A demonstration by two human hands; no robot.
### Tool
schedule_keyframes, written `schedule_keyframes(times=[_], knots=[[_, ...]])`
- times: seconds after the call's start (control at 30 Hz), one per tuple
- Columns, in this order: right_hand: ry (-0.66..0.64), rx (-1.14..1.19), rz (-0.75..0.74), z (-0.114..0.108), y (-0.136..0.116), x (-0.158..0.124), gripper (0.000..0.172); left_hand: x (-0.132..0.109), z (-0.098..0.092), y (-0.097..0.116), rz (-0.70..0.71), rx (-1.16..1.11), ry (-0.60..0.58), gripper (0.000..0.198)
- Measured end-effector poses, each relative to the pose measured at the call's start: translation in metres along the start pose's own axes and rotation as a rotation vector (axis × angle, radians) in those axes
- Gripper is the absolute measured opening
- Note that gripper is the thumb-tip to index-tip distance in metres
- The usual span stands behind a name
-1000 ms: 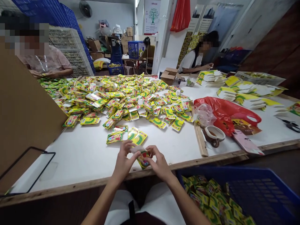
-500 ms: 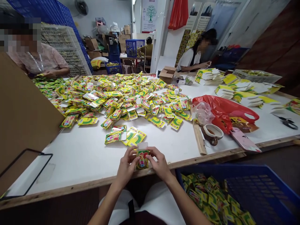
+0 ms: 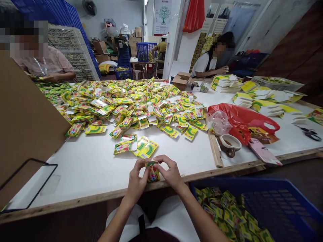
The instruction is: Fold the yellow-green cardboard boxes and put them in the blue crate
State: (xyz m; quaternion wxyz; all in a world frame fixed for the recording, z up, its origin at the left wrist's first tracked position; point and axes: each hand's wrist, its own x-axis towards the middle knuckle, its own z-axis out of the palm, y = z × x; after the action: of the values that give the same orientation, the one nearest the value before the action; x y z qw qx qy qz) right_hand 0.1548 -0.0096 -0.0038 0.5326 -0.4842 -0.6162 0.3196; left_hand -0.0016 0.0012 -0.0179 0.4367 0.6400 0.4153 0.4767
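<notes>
Both my hands pinch one small yellow-green packet box above the near edge of the white table. My left hand grips its left side and my right hand presses its top and right side with the fingers closed. A few flat packets lie just beyond my hands, and a large heap of the same yellow-green packets covers the middle of the table.
A blue crate with finished packets stands at my lower right. A brown cardboard sheet leans at the left. A red plastic bag, tape roll and wooden strip lie right of the heap. Two people sit at the far side.
The packet's white top flap, open half a second ago, is now folded down under my right fingers. My hands have stayed at the table edge.
</notes>
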Motion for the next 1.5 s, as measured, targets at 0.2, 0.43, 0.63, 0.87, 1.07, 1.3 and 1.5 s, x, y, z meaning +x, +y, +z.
schedule_keyframes(times=[0.2, 0.43, 0.63, 0.87, 1.07, 1.3, 1.5], knots=[[0.004, -0.002, -0.023, -0.001, -0.005, -0.004, 0.012, -0.003, -0.002, 0.008, 0.041, 0.077, -0.039, 0.020], [0.054, -0.113, 0.023, 0.005, -0.008, 0.000, 0.013, 0.005, 0.001, 0.017, -0.091, 0.071, 0.021, 0.018], [0.029, -0.121, 0.045, 0.001, -0.011, 0.006, 0.012, 0.011, 0.002, 0.020, -0.153, 0.003, 0.042, 0.016], [0.017, 0.027, 0.094, 0.008, 0.000, -0.007, 0.012, 0.000, -0.004, 0.007, -0.056, 0.019, -0.030, 0.018], [0.212, -0.312, 0.216, -0.070, -0.032, -0.028, 0.022, 0.015, -0.005, 0.001, 0.037, 0.412, -0.018, 0.032], [0.370, -0.755, 0.448, -0.174, -0.042, -0.062, 0.032, 0.063, 0.003, -0.018, 0.125, 1.010, -0.088, 0.049], [0.262, -0.248, 0.346, -0.083, -0.007, -0.039, 0.023, 0.060, 0.000, -0.004, -0.040, 0.444, -0.094, 0.026]])
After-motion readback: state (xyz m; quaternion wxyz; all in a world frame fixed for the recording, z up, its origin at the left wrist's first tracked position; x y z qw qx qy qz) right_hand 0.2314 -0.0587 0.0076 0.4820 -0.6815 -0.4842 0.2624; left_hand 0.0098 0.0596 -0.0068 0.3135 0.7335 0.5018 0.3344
